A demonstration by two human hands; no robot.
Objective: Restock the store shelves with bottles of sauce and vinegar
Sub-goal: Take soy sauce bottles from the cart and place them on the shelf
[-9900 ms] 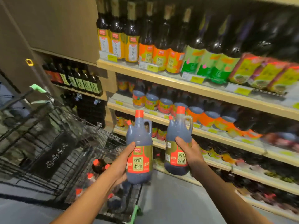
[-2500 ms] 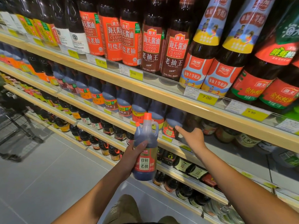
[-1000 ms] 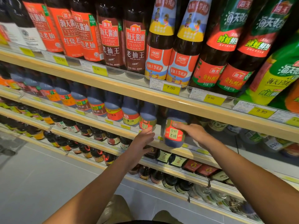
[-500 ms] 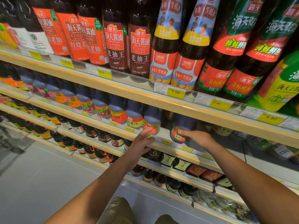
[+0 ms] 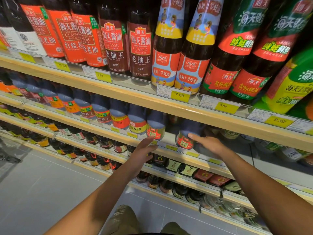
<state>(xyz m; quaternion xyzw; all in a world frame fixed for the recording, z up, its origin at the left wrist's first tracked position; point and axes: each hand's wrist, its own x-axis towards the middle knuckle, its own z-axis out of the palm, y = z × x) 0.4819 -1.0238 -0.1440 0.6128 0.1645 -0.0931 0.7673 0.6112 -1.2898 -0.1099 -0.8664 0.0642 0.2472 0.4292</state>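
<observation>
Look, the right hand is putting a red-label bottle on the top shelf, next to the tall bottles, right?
Not quite. In the head view the right hand is setting the red-label bottle on the second shelf, below the top shelf where the tall bottles stand. It sits at the end of a row of similar bottles.

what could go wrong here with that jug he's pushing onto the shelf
1. The jug stands near the front edge of the second shelf; if the right hand leaves it there, it might tip off.
2. Pushed deeper, it could knock the jars behind it.
3. The left hand hovers at the neighbouring jug and may nudge it.
</observation>
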